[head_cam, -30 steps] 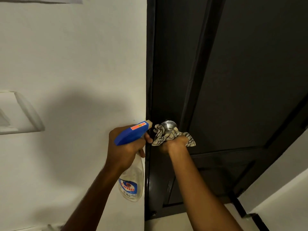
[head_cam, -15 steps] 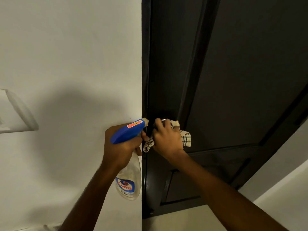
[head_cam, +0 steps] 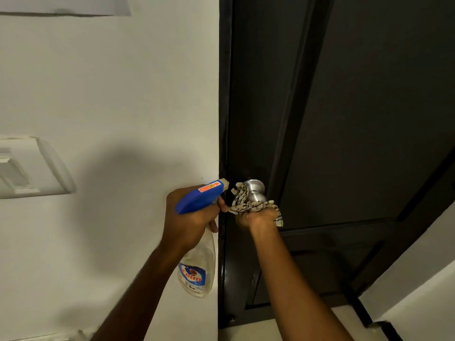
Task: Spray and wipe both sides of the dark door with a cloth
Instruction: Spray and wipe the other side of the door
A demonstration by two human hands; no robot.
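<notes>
In the head view, the left hand (head_cam: 189, 217) grips the spray bottle (head_cam: 197, 274) at its neck, fingers (head_cam: 222, 206) curled under the blue trigger head; its nozzle points at the cloth (head_cam: 246, 205) just right of them. The right hand (head_cam: 259, 217) bunches that checked cloth from below, its fingers closed round the fabric and mostly hidden; the knob (head_cam: 256, 191) sits just above them, and the dark door (head_cam: 369, 119) lies right behind. The knob is smooth brushed metal, round and waisted, so the thin woven cloth could slide off; twisting while rubbing might unlatch the door and let it swing away. A squeeze at such close range would likely soak the fabric and run down the matte panelled face, or mist the pale painted wall (head_cam: 110, 94) left of the left fingers. The level in the clear plastic bottle is hard to read.
</notes>
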